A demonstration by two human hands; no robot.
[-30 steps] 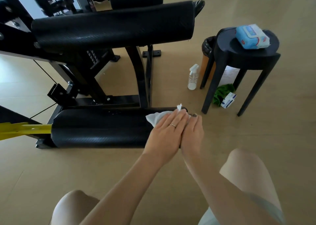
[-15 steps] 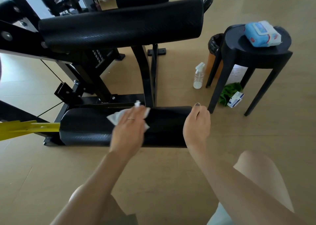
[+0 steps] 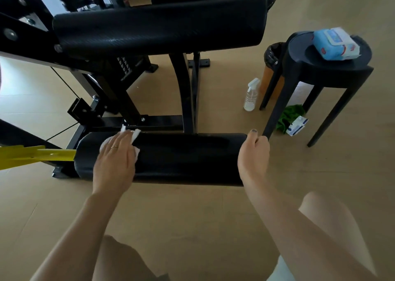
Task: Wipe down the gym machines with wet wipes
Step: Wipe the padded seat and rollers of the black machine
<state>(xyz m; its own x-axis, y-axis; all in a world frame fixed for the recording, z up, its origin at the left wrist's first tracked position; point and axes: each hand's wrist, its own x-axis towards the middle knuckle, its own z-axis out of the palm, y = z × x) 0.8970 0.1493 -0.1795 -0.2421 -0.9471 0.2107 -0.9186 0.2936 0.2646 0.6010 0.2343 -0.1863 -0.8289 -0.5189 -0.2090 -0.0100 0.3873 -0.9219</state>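
A black roller pad of the gym machine lies low across the middle of the view. My left hand presses a white wet wipe flat onto the pad's left part, fingers straight. Only the wipe's edges show past the fingers. My right hand grips the pad's right end, fingers curled over its edge. A larger black roller pad sits higher up behind it. A blue pack of wet wipes lies on a black stool at the right.
A clear spray bottle stands on the wooden floor left of the stool. A bin with a black liner stands behind the stool. A green cloth and a small white box lie under it. A yellow lever juts from the left.
My left hand has slid the wipe leftward along the lower pad, from its right end to its left part. My right hand has stayed at the right end.
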